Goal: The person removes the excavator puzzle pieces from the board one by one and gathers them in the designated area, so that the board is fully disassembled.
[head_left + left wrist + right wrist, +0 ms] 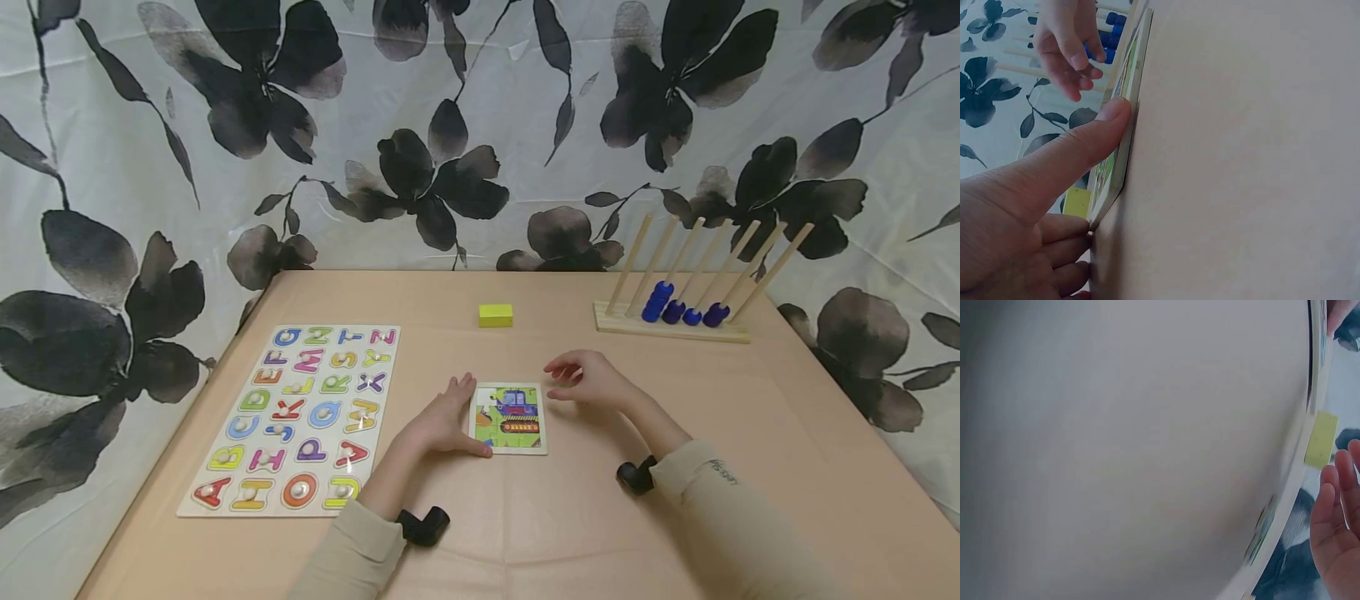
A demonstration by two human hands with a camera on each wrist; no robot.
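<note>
A small square picture puzzle (508,417) showing a blue and red tracked vehicle on green lies flat on the table. My left hand (442,421) rests along its left side, fingers stretched out, with the thumb on the near left corner. The left wrist view shows that thumb (1100,131) lying over the puzzle's pale edge. Just right of the puzzle, my right hand (588,379) hovers apart from it, its fingers loosely bent and holding nothing. The right wrist view catches those relaxed fingers (1341,494) near a yellow block (1321,440).
On the left lies an alphabet board (382,367) with colourful knobbed letters. Behind the puzzle sits the yellow block. A wooden peg rack (675,329) with upright sticks and several blue beads stands at the back right. Flowered cloth (525,183) hangs behind the table (570,533).
</note>
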